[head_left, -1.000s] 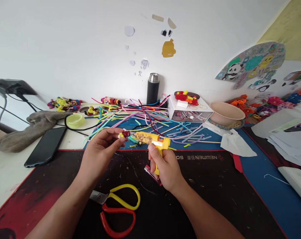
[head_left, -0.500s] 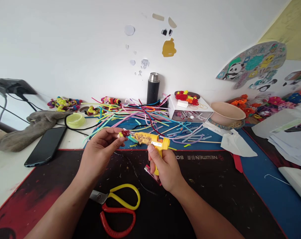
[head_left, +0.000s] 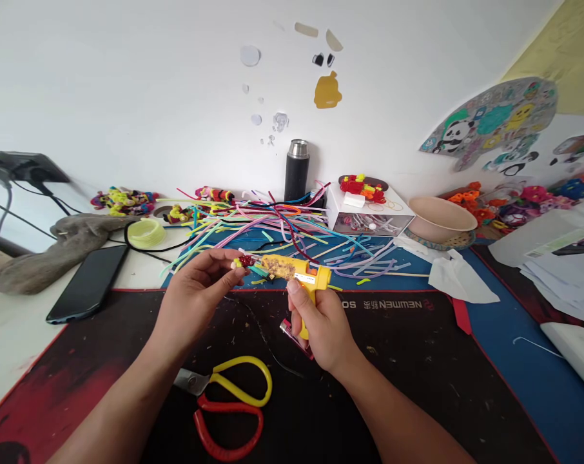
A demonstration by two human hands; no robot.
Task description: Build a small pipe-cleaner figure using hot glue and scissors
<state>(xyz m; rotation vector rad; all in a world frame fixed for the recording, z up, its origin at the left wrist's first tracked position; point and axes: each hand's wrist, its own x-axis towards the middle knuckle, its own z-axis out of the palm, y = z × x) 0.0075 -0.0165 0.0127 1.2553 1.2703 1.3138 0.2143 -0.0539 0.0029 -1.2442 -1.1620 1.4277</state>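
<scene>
My right hand (head_left: 318, 319) is wrapped round the grip of a yellow hot glue gun (head_left: 299, 274), whose nozzle points left. Between the fingertips of my left hand (head_left: 200, 277) is a small dark red and yellow pipe-cleaner piece (head_left: 245, 261). The nozzle end meets or nearly meets that piece; exact contact is too small to tell. Below my hands, scissors (head_left: 234, 403) with one yellow and one red handle lie on the black mat, the blades partly hidden by my left forearm. A pink lighter-like object (head_left: 294, 338) lies under the glue gun, partly covered by my right hand.
Loose pipe cleaners (head_left: 282, 225) spread across the back of the desk. Behind them stand a black thermos (head_left: 297, 171) and a white box (head_left: 369, 216). A beige bowl (head_left: 441, 222) sits at the right, a phone (head_left: 89, 283) at the left. A thin cord crosses the mat.
The pipe-cleaner piece in my left hand has shifted slightly right and turned a little against the nozzle. The glue gun is almost where it was, and both holds are kept.
</scene>
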